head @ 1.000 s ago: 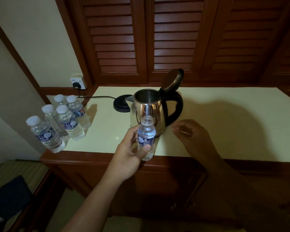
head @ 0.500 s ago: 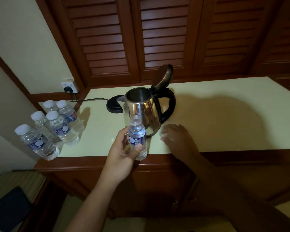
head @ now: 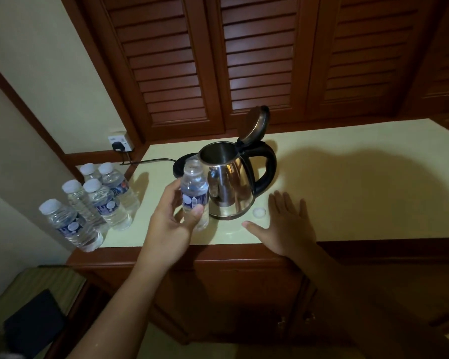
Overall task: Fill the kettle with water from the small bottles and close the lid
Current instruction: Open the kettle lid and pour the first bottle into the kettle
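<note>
left grip [head: 171,224] holds uncapped bottle [head: 194,195] beside kettle [head: 228,187] | right grip [head: 288,226] flat, released, at counter [head: 347,190] front edge

One head view looks forward and down, close above the surface [head: 347,190], with shutters [head: 257,60] beyond the left grip [head: 166,229].

This looks like a hotel room or similar guest bedroom — dark wooden louvred doors [head: 257,60] line the wall behind a matching low cabinet [head: 244,294] with a cream top [head: 347,190]. On that top stand a steel kettle [head: 228,187], its black base [head: 179,167] corded to a wall socket [head: 119,141], and a cluster of small identical water bottles [head: 106,203] with white caps — the kind of tea-making corner such rooms have.
</note>
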Motion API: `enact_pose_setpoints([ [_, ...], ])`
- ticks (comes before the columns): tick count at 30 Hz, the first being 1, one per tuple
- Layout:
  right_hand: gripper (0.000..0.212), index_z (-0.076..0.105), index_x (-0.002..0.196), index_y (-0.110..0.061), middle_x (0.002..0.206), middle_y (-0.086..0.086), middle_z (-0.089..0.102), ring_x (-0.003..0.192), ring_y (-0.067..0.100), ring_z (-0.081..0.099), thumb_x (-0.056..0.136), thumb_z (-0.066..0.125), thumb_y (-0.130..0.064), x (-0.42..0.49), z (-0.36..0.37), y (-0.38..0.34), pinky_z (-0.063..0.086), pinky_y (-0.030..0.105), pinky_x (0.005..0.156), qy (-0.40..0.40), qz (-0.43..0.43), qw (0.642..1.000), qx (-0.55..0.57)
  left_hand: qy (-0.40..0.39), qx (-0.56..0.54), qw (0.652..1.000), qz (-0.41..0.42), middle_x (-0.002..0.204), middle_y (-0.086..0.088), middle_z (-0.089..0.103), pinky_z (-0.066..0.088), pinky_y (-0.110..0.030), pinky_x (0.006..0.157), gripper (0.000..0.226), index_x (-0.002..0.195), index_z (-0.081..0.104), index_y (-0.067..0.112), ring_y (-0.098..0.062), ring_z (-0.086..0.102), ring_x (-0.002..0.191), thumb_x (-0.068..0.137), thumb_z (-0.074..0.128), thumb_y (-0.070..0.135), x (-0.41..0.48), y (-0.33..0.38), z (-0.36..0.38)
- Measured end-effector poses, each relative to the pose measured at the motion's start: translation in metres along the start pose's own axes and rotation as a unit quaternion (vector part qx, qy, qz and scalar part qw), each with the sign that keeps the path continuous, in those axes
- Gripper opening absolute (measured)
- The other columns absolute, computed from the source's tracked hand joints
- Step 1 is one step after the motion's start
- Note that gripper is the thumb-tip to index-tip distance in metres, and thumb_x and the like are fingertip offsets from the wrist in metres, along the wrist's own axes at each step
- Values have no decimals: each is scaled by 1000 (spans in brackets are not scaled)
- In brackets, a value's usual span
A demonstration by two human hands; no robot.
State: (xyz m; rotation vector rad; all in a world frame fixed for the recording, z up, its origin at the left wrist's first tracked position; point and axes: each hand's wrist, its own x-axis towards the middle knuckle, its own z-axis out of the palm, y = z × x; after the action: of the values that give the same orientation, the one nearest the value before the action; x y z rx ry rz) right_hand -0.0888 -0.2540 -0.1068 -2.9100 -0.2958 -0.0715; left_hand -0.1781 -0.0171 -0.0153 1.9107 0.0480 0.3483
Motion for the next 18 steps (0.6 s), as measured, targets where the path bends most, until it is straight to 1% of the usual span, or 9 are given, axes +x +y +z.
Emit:
enact_pose_setpoints([
  [3, 118, 4, 161, -11, 171, 8, 1, 157, 25, -2, 78, 8, -94, 1, 1, 1, -1, 59, 123, -11, -11, 1000, -12, 16, 23, 999, 22, 137, 19, 64, 48, -43, 114, 59, 145, 50, 42, -2, 58, 130, 100, 69, 9, 17, 12, -4],
  [7, 117, 2, 161, -11, 171, 9, -1, 157, 26, -4, 79, 7, -93, 1, 1, 1, -2, 60, 123, -13, -12, 1000, -23, 17, 41, 998, 44, 131, 23, 66, 50, -28, 104, 57, 146, 54, 35, 14, 59, 118, 99, 69, 7, 35, 32, -8],
  [8, 116, 1, 161, -11, 171, 9, -2, 157, 26, -4, 80, 7, -93, 1, 0, 1, -1, 60, 123, -14, -12, 1000, -25, 17, 58, 997, 49, 132, 21, 66, 49, -27, 103, 57, 145, 56, 36, 13, 60, 118, 98, 70, 7, 40, 34, -10],
  [10, 114, 1, 161, -11, 171, 9, -1, 157, 27, -3, 81, 8, -92, 1, -1, 0, -1, 59, 123, -13, -13, 999, -29, 13, 105, 992, 62, 133, 17, 67, 49, -32, 107, 56, 144, 56, 37, 3, 60, 122, 98, 71, 10, 53, 36, -15],
  [11, 114, 1, 161, -11, 171, 9, -1, 157, 27, -3, 81, 8, -91, 1, -1, 0, -1, 59, 124, -11, -13, 999, -31, 14, 146, 987, 68, 134, 13, 66, 48, -35, 108, 55, 145, 55, 37, -5, 60, 125, 98, 71, 14, 61, 36, -17],
  [13, 113, 2, 161, -10, 170, 10, 1, 157, 27, -1, 83, 10, -90, 1, -1, 0, 0, 59, 124, -8, -15, 999, -36, 24, 259, 962, 80, 140, 1, 63, 44, -40, 108, 60, 153, 49, 35, -20, 53, 132, 98, 71, 22, 76, 34, -22],
  [14, 112, 2, 161, -9, 170, 11, 2, 157, 27, -1, 83, 10, -90, 0, -1, 0, 0, 59, 124, -6, -17, 999, -37, 27, 303, 949, 80, 143, -3, 60, 41, -42, 108, 63, 156, 45, 35, -25, 48, 136, 99, 71, 24, 82, 34, -24],
  [16, 112, 3, 161, -9, 170, 12, 3, 157, 28, 0, 84, 10, -90, 0, 0, 0, 0, 58, 124, 0, -21, 999, -36, 25, 365, 927, 83, 147, -5, 54, 38, -46, 111, 67, 160, 39, 34, -28, 40, 140, 100, 69, 27, 92, 36, -26],
  [18, 111, 3, 161, -9, 170, 12, 3, 157, 28, 1, 85, 11, -89, 0, 0, 1, 0, 55, 125, 3, -23, 999, -31, 21, 431, 896, 106, 149, -6, 52, 36, -49, 112, 68, 161, 35, 34, -30, 38, 139, 101, 67, 28, 100, 38, -29],
])
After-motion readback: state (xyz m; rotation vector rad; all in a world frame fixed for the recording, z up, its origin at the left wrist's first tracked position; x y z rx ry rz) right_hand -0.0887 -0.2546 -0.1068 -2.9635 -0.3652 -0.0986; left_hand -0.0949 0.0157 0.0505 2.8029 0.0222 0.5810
